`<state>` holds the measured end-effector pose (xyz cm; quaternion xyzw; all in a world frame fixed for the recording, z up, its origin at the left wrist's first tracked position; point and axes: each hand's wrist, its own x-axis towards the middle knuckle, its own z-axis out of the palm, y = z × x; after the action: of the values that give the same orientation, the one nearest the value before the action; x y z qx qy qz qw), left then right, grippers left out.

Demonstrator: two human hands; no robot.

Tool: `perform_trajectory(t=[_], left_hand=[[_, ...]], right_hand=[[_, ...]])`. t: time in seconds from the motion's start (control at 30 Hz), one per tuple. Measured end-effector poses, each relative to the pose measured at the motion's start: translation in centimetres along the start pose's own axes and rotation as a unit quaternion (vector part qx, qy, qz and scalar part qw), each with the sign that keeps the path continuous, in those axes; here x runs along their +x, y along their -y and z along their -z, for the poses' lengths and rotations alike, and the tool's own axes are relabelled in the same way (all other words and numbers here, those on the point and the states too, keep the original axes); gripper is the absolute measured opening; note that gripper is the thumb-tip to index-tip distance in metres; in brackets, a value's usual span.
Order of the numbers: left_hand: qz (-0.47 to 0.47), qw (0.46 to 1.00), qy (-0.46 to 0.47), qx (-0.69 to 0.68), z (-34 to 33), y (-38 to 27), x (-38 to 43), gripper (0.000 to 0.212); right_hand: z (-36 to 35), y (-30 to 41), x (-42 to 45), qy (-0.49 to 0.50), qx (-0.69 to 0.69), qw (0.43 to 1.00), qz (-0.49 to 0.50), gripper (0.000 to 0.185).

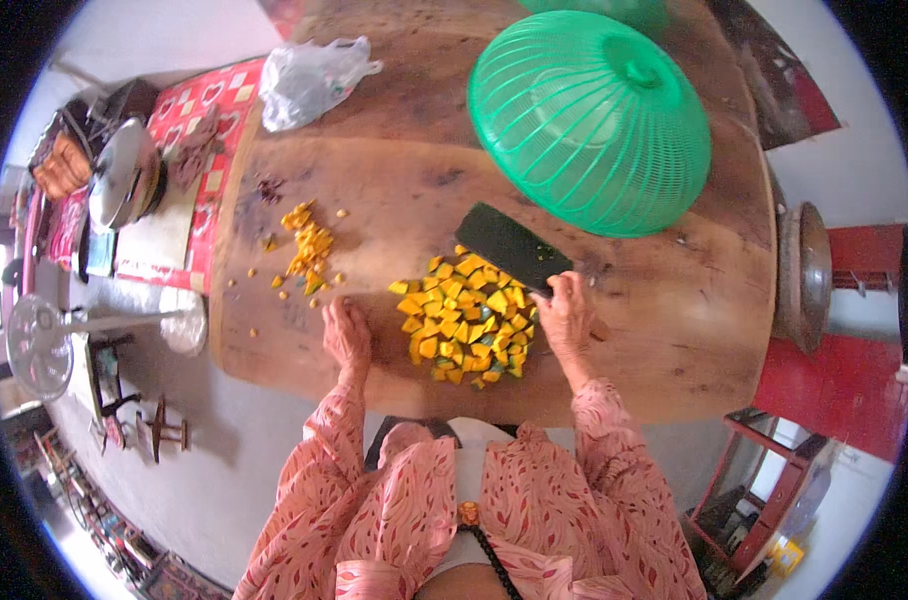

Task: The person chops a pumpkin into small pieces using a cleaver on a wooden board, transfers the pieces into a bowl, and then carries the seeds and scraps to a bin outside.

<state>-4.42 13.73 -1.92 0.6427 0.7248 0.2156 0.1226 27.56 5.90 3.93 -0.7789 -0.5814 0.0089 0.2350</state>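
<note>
My right hand [563,315] is shut on a cleaver with a broad dark blade [510,244]. Its blade lies flat-side up along the upper right of a heap of pumpkin chunks [465,319]. These chunks have orange flesh and dark green rind. To the heap's left, my left hand [347,334] rests on the wooden table [649,360] with the fingers curled down. Whether anything is under those fingers is hidden. Just beyond it is a small pile of orange pumpkin pulp and scraps [308,241], with several pale seeds scattered around.
A green mesh food cover [596,127] stands at the back right over a pale dish. A clear plastic bag [311,82] lies at the back left. Dark scraps [270,189] sit beyond the pulp. Left of the table are a lidded pan [124,172] and a fan [41,346].
</note>
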Motion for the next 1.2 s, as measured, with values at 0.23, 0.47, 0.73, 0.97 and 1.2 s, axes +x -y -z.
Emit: perform_trajectory(t=[0.23,0.47,0.73,0.97,1.2], left_hand=[[-0.006,0.998,-0.003,0.063,-0.5,-0.7,-0.5,0.024],[0.019,0.997,0.003,0.075,-0.5,-1.7,-0.4,0.024],[-0.018,0.995,-0.035,0.087,-1.1,-1.1,-0.5,0.027],[-0.032,0.993,-0.036,0.105,-1.0,-0.8,-0.7,0.026],[-0.027,0.994,-0.030,0.097,-1.1,-0.8,-0.6,0.026]], right_hand=[[-0.7,-1.9,-0.4,0.021,0.092,0.995,-0.009,0.042],[-1.9,-8.5,0.0,-0.032,0.383,0.871,-0.307,0.025],[-3.0,-14.1,6.6,-0.090,0.773,0.355,-0.518,0.014],[-4.0,-13.8,8.2,-0.085,0.786,0.284,-0.543,0.006],[-2.3,-10.7,9.1,-0.078,0.781,0.336,-0.520,0.013]])
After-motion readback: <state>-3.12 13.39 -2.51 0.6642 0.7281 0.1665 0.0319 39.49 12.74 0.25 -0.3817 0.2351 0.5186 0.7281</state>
